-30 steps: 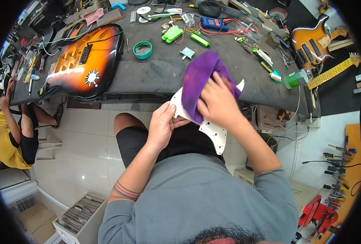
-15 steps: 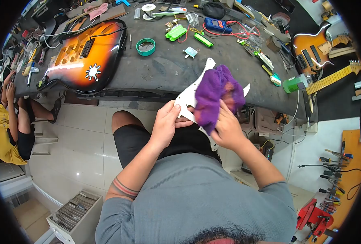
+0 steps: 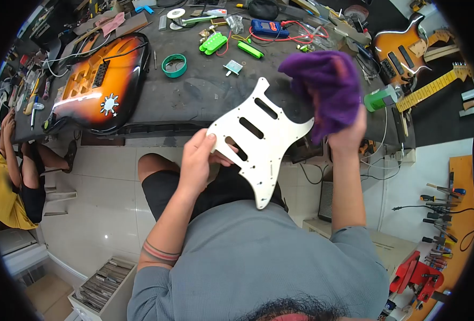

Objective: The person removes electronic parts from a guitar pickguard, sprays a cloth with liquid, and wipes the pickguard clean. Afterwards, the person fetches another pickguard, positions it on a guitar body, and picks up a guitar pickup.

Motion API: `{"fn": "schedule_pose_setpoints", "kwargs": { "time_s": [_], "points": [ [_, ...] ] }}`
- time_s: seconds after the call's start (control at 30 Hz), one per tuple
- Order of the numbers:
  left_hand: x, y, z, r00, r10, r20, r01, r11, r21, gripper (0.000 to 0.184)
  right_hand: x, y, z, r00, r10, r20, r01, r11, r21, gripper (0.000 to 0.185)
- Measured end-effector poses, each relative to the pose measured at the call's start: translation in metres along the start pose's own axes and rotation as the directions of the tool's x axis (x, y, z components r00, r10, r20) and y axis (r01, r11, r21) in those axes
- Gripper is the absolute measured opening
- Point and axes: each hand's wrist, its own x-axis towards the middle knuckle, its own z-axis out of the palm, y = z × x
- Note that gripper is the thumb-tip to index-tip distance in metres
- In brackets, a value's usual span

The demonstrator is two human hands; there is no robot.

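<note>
A white pickguard point(image 3: 271, 131) with three slots is pinched at its left edge by my left hand point(image 3: 198, 158), thumb on top and fingers underneath. My right hand point(image 3: 350, 134) grips a bunched purple cloth point(image 3: 330, 88), raised to the right of the pickguard and over the bench edge. The cloth hides most of the fingers. Behind the pickguard, a small switch part point(image 3: 233, 67), a green tape roll point(image 3: 174, 66) and green pickup covers point(image 3: 213, 43) lie on the bench.
A sunburst guitar body point(image 3: 103, 80) lies on the dark bench point(image 3: 178, 104) at left. Another guitar point(image 3: 402, 53), a loose neck point(image 3: 429, 93) and a green bottle point(image 3: 380, 98) are at right. A blue meter point(image 3: 269, 29) sits at the back. A seated person point(image 3: 12, 187) is at far left.
The purple cloth has come off the pickguard and moved up and right with my right hand. The pickguard's face and slots now show. My left hand still holds its edge.
</note>
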Motion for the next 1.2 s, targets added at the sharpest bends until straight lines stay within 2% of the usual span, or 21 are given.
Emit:
{"fn": "schedule_pose_setpoints", "kwargs": {
  "time_s": [0.03, 0.13, 0.17, 0.27, 0.3, 0.37, 0.43, 0.53, 0.63, 0.7, 0.73, 0.8, 0.83, 0.9, 0.97, 1.0, 1.03, 1.07, 1.1, 1.13, 1.2],
  "points": [
    [0.004, 0.002, -0.003, 1.0, 0.009, -0.022, -0.009, 1.0, -0.012, 0.037, -0.002, -0.011, 0.016, 0.987, -0.098, -0.128, 0.12, 0.978, 0.173, 0.055],
    [0.009, 0.007, -0.005, 0.996, 0.032, -0.081, -0.035, 0.999, -0.038, 0.037, -0.009, -0.018, 0.023, 0.963, -0.246, -0.11, 0.269, 0.902, 0.337, 0.055],
    [0.01, 0.011, -0.002, 0.995, 0.035, -0.097, -0.039, 0.998, -0.038, 0.037, -0.022, -0.009, 0.01, 0.999, -0.045, 0.01, 0.03, 0.804, 0.594, 0.055],
    [0.012, 0.016, -0.002, 0.996, 0.047, -0.082, -0.051, 0.998, -0.045, 0.036, -0.038, 0.016, -0.012, 0.974, 0.193, 0.121, -0.224, 0.719, 0.658, 0.055],
    [0.012, 0.02, 0.0, 0.996, 0.058, -0.069, -0.062, 0.996, -0.059, 0.036, -0.04, 0.013, -0.023, 0.946, 0.291, -0.142, -0.157, 0.797, 0.583, 0.056],
    [0.014, 0.022, -0.003, 0.996, 0.077, -0.039, -0.079, 0.994, -0.07, 0.04, -0.044, -0.015, -0.022, 0.979, 0.062, -0.196, 0.047, 0.862, 0.504, 0.056],
    [0.023, 0.033, -0.002, 0.998, 0.064, -0.021, -0.062, 0.997, 0.053, 0.042, -0.045, -0.041, -0.008, 0.965, -0.103, -0.242, 0.201, 0.883, 0.425, 0.057],
    [0.051, 0.056, 0.014, 0.997, 0.075, -0.006, -0.071, 0.966, 0.247, 0.047, -0.054, -0.038, -0.012, 0.958, 0.026, -0.284, 0.135, 0.835, 0.533, 0.059],
    [0.095, 0.072, 0.036, 0.998, 0.016, 0.053, -0.034, 0.928, 0.37, 0.048, -0.057, -0.031, -0.024, 0.988, -0.152, -0.04, 0.146, 0.798, 0.585, 0.061],
    [0.12, 0.075, 0.058, 0.99, -0.085, 0.11, 0.026, 0.891, 0.453, 0.047, -0.055, -0.041, -0.021, 0.981, -0.196, -0.015, 0.174, 0.831, 0.528, 0.062],
    [0.13, 0.072, 0.069, 0.989, -0.068, 0.133, -0.008, 0.866, 0.5, 0.046, -0.054, -0.046, -0.019, 0.976, -0.219, -0.005, 0.193, 0.846, 0.497, 0.062],
    [0.143, 0.075, 0.085, 0.988, -0.135, 0.073, 0.047, 0.722, 0.69, 0.042, -0.059, -0.036, -0.032, 0.965, -0.254, -0.066, 0.258, 0.88, 0.399, 0.057],
    [0.149, 0.068, 0.085, 0.997, -0.021, 0.074, -0.047, 0.598, 0.8, 0.039, -0.063, -0.026, -0.041, 0.958, -0.272, -0.095, 0.288, 0.893, 0.346, 0.055],
    [0.16, 0.048, 0.08, 0.971, 0.205, 0.126, -0.181, 0.275, 0.944, 0.034, -0.077, 0.013, -0.059, 0.978, -0.162, -0.132, 0.167, 0.985, 0.034, 0.053],
    [0.142, 0.042, 0.08, 0.886, 0.386, 0.256, -0.33, 0.138, 0.934, 0.031, -0.092, 0.061, -0.07, 0.977, -0.06, -0.205, 0.003, 0.964, -0.266, 0.051],
    [0.128, 0.037, 0.078, 0.825, 0.464, 0.322, -0.392, 0.06, 0.918, 0.03, -0.089, 0.053, -0.056, 0.997, -0.034, -0.072, -0.015, 0.81, -0.586, 0.05],
    [0.108, 0.047, 0.083, 0.854, 0.397, 0.335, -0.385, 0.052, 0.921, 0.025, -0.086, 0.045, -0.042, 0.998, -0.007, 0.062, 0.055, 0.559, -0.828, 0.05],
    [0.094, 0.048, 0.081, 0.801, 0.404, 0.441, -0.486, 0.011, 0.874, 0.026, -0.074, 0.011, -0.009, 0.934, 0.167, 0.316, 0.31, 0.062, -0.949, 0.049],
    [0.081, 0.048, 0.076, 0.74, 0.405, 0.537, -0.577, -0.027, 0.816, 0.027, -0.068, 0.013, 0.013, 0.93, 0.02, 0.367, 0.367, -0.044, -0.929, 0.043],
    [0.073, 0.045, 0.072, 0.67, 0.402, 0.624, -0.659, -0.064, 0.749, 0.028, -0.064, 0.017, 0.014, 0.946, 0.061, 0.318, 0.319, -0.018, -0.947, 0.041],
    [0.06, 0.036, 0.071, 0.683, 0.34, 0.646, -0.674, -0.048, 0.738, 0.035, -0.052, 0.024, 0.011, 0.962, 0.162, 0.22, 0.219, 0.028, -0.975, 0.038]
  ]
}}
